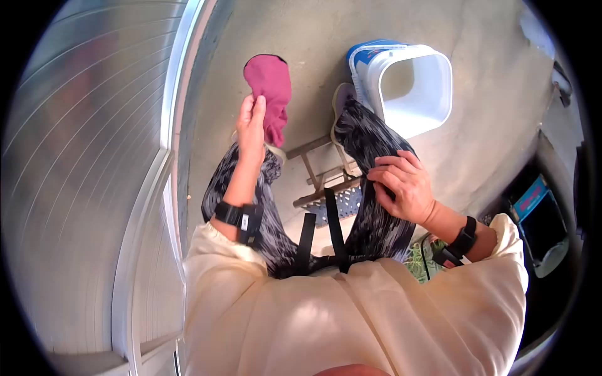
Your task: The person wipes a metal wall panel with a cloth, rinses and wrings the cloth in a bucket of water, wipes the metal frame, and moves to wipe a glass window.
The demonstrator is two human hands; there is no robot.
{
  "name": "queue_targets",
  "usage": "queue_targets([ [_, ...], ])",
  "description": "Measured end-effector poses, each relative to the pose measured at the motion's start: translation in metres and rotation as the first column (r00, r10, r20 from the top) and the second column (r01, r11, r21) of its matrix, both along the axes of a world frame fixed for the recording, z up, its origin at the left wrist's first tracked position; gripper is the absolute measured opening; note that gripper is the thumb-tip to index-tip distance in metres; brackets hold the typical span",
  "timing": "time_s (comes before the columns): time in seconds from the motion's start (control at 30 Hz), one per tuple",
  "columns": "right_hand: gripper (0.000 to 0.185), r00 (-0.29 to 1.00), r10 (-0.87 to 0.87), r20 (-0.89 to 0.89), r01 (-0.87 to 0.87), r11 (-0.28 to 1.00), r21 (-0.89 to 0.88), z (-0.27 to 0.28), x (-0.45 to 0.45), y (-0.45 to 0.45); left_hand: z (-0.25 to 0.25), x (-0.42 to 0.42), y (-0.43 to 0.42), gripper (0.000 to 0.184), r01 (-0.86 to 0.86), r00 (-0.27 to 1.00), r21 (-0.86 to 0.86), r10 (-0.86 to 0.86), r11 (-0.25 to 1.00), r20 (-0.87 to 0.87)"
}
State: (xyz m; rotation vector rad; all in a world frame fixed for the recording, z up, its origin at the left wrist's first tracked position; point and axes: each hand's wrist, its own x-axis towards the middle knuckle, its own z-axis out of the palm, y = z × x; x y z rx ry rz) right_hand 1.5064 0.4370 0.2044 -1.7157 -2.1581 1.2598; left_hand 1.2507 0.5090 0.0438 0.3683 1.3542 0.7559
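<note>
My left hand (pixel 252 128) grips a maroon sock-shaped cloth (pixel 269 84) by its left edge, thumb lying on the near face. A thin dark edge shows at the cloth's far end, and its lower part hangs in folds over my left foot. My right hand (pixel 404 188) is at my right knee, against the patterned dark trouser leg (pixel 364 135). Its fingers are loosely bent, with the thumb apart from them and nothing visible in between. Both wrists wear black straps.
A white bucket (pixel 417 128) lies on its side beyond my right foot. Between my legs is a small wooden frame (pixel 313 172) by a dark patterned surface (pixel 338 207). A metal shutter (pixel 94 156) rises at left. Greenery (pixel 417 260) and a dark container (pixel 542 219) are at right.
</note>
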Motion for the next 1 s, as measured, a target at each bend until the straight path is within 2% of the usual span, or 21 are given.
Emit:
queue_targets([
  [0.1,0.018,0.998,-0.025,0.059,0.027,0.999,-0.036,0.009,0.002,-0.021,0.003,-0.006,-0.020,0.023,-0.007,1.000,0.055,0.006,0.998,0.017],
  [0.17,0.020,0.991,-0.110,0.071,0.114,0.992,-0.052,0.012,0.000,-0.037,0.062,0.001,-0.024,0.023,-0.104,0.987,-0.066,0.111,0.992,0.117],
  [0.2,0.022,0.986,-0.158,0.055,0.159,0.987,-0.023,0.012,-0.001,-0.043,0.102,0.005,-0.022,0.025,-0.075,0.980,-0.075,0.088,0.994,0.179],
  [0.23,0.025,0.974,-0.227,0.016,0.227,0.972,-0.066,0.004,0.000,-0.042,0.132,0.009,-0.019,0.025,-0.094,0.984,-0.072,0.103,0.993,0.144],
  [0.3,0.026,0.808,-0.589,-0.023,0.533,0.746,-0.399,0.018,-0.019,-0.046,0.205,0.008,-0.012,0.027,-0.040,0.980,-0.119,0.063,0.992,0.190],
  [0.33,0.027,0.601,-0.783,-0.160,0.580,0.565,-0.587,0.040,-0.029,-0.035,0.242,0.004,-0.009,0.031,-0.002,0.977,-0.069,0.016,0.998,0.211],
  [0.37,0.028,0.330,-0.920,-0.213,0.528,0.367,-0.766,0.066,-0.044,-0.024,0.275,0.001,-0.007,0.031,-0.022,0.978,-0.055,0.033,0.998,0.204],
  [0.4,0.026,0.222,-0.936,-0.272,0.489,0.348,-0.800,0.100,-0.054,-0.011,0.307,0.000,-0.005,0.034,-0.014,0.979,-0.015,0.017,1.000,0.204],
  [0.43,0.025,0.164,-0.931,-0.327,0.539,0.362,-0.760,0.131,-0.066,-0.001,0.337,-0.001,-0.005,0.037,-0.004,0.979,0.027,-0.002,1.000,0.206],
  [0.5,0.027,0.198,-0.923,-0.331,0.509,0.386,-0.769,0.173,-0.072,0.012,0.373,0.001,-0.013,0.043,0.016,0.990,0.127,-0.033,0.992,0.138],
  [0.53,0.031,0.212,-0.916,-0.340,0.430,0.400,-0.810,0.197,-0.073,0.021,0.388,0.005,-0.018,0.045,0.131,0.991,0.225,-0.132,0.966,-0.012],
  [0.57,0.032,0.288,-0.896,-0.337,0.360,0.427,-0.829,0.224,-0.076,0.028,0.406,0.007,-0.028,0.047,0.249,0.963,0.291,-0.203,0.924,-0.178],
  [0.63,0.030,0.328,-0.867,-0.375,0.221,0.456,-0.862,0.260,-0.089,0.033,0.433,0.006,-0.043,0.048,0.345,0.925,0.336,-0.259,0.876,-0.277],
  [0.7,0.017,0.419,-0.823,-0.383,0.191,0.492,-0.849,0.254,-0.103,0.026,0.429,-0.002,-0.060,0.049,0.464,0.844,0.482,-0.206,0.744,-0.495],
  [0.73,0.010,0.378,-0.850,-0.366,0.221,0.467,-0.856,0.256,-0.113,0.027,0.417,-0.008,-0.068,0.050,0.464,0.833,0.516,-0.156,0.720,-0.531],
  [0.77,0.010,0.329,-0.837,-0.438,0.208,0.517,-0.831,0.253,-0.120,0.022,0.422,-0.015,-0.073,0.051,0.485,0.817,0.493,-0.172,0.723,-0.551],
  [0.87,0.012,0.248,-0.762,-0.598,0.213,0.645,-0.733,0.278,-0.150,0.017,0.434,-0.045,-0.084,0.055,0.409,0.871,0.565,-0.121,0.717,-0.477],
  [0.9,0.012,0.251,-0.740,-0.624,0.216,0.671,-0.709,0.289,-0.155,0.011,0.452,-0.053,-0.095,0.057,0.248,0.955,0.504,-0.123,0.827,-0.269],
  [0.93,0.012,0.371,-0.612,-0.698,0.217,0.788,-0.575,0.297,-0.166,-0.006,0.467,-0.068,-0.119,0.059,0.108,0.994,0.407,-0.098,0.907,-0.044],
  [0.97,0.012,0.475,-0.469,-0.745,0.194,0.881,-0.431,0.310,-0.183,-0.005,0.473,-0.087,-0.130,0.059,0.115,0.993,0.447,-0.102,0.887,-0.053],
  [1.0,0.012,0.460,-0.449,-0.766,0.202,0.893,-0.402,0.326,-0.206,-0.013,0.473,-0.114,-0.142,0.061,0.107,0.994,0.413,-0.095,0.904,-0.050],
])
